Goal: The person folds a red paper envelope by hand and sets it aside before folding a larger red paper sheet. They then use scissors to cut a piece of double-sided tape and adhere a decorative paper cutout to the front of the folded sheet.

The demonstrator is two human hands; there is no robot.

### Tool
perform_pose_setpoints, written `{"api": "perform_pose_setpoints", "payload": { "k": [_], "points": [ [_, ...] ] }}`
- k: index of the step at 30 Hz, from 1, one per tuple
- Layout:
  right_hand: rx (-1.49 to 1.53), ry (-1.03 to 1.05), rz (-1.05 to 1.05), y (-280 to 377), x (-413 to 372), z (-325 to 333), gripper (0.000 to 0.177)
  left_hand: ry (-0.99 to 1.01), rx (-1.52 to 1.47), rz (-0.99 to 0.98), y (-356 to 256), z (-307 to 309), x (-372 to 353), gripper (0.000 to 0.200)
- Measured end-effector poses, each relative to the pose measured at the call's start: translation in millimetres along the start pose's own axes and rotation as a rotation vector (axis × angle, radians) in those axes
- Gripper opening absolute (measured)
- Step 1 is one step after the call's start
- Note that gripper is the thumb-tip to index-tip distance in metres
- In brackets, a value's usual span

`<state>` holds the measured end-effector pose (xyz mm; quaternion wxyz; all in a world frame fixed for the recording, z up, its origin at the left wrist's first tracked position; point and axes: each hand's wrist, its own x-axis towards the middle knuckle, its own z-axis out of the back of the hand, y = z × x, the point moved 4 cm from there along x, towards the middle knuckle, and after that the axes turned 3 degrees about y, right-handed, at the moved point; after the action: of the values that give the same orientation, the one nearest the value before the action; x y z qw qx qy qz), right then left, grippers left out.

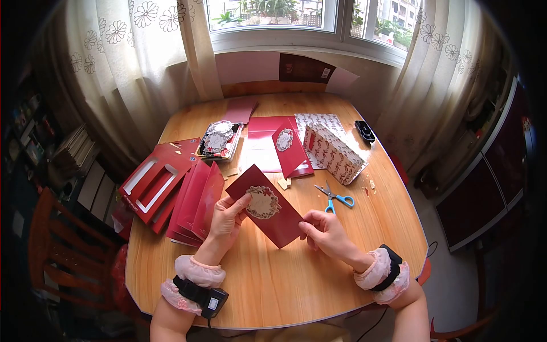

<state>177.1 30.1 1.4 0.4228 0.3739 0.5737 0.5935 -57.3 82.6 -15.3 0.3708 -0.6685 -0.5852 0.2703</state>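
Note:
A dark red card (277,227) with an ornate round cream label (262,203) is held tilted above the table. My left hand (229,215) grips its left side, the thumb resting on the label's edge. My right hand (323,232) pinches its lower right corner. Just beyond my right hand, scissors with blue handles (334,198) lie with the blades slightly apart. Behind the held card, a similar red card (289,149) with a white label stands tilted on a larger red sheet (263,154).
Red folded card pieces (196,199) and a red box with cut-outs (156,176) lie at the left. A tray of cut-out labels (219,140) sits behind them. A patterned box (334,154), a black object (364,132) and small scraps (372,184) are at the right.

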Motion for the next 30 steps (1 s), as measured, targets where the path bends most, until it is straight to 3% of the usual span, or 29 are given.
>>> {"api": "perform_pose_setpoints", "payload": {
  "k": [5,8,11,17,25,30],
  "points": [
    [0.062,-0.009,0.0,1,1,1,0.014,-0.036,0.024,-0.025,1,1,1,0.015],
    [0.095,-0.06,0.053,4,2,5,0.013,-0.014,0.053,-0.062,3,3,1,0.025],
    [0.093,-0.192,0.188,22,5,24,0.01,0.028,0.184,0.097,-1,-10,-3,0.049],
    [0.057,-0.519,0.284,40,25,94,0.017,0.037,0.194,0.149,2,-8,-3,0.04],
    [-0.133,-0.524,0.227,26,72,101,0.014,0.023,0.14,0.151,3,-6,-2,0.033],
    [-0.037,-0.482,0.164,14,101,91,0.015,0.013,0.152,0.161,4,-6,-2,0.034]
  ]
}}
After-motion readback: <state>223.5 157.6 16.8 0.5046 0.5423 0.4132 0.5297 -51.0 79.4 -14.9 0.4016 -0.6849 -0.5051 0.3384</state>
